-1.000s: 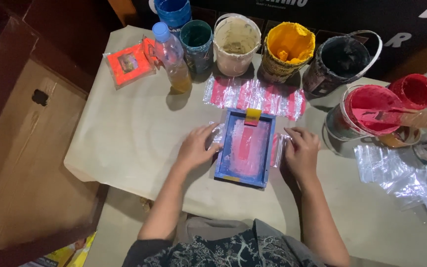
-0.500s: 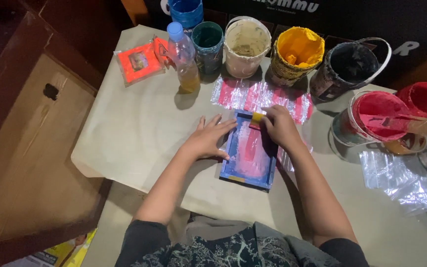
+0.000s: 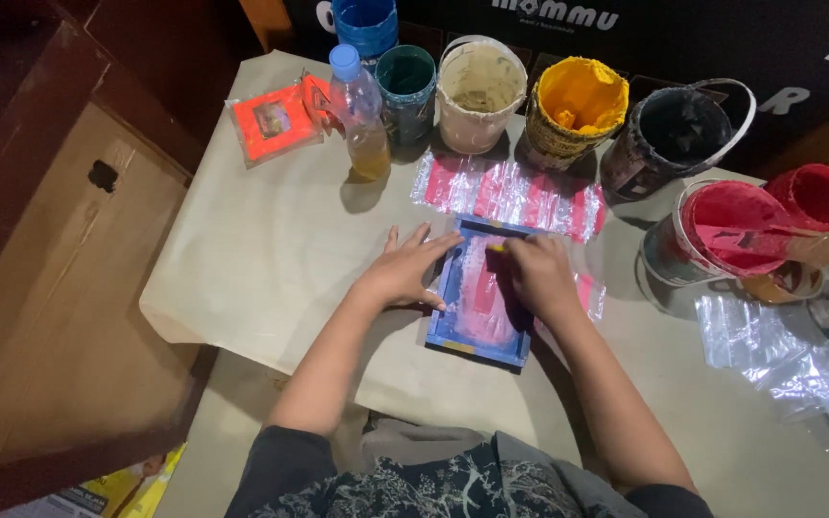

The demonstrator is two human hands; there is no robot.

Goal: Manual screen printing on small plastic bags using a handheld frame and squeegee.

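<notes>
In the head view, a small blue-framed rectangular printing screen [image 3: 484,302], smeared pink inside, is lying flat on the pale paper-covered table [image 3: 271,259], directly in front of the person. The left hand [image 3: 403,271] is lying open and flat, fingers spread, pressing on the frame's left edge. The right hand [image 3: 537,273] is resting on the mesh inside the frame, fingers curled down around a small yellow-tipped tool [image 3: 497,248] near the frame's far end; how firmly it is gripping cannot be told. A clear plastic sheet with pink printed patches [image 3: 510,192] is lying just beyond the frame. Behind it, a row is standing: a clear plastic bottle with a blue cap [image 3: 361,115], a teal pot [image 3: 406,84], a cream bucket [image 3: 478,92], a yellow paint bucket [image 3: 579,107] and a black bucket [image 3: 680,134]. A red paint bucket [image 3: 717,232] is sitting to the right.
</notes>
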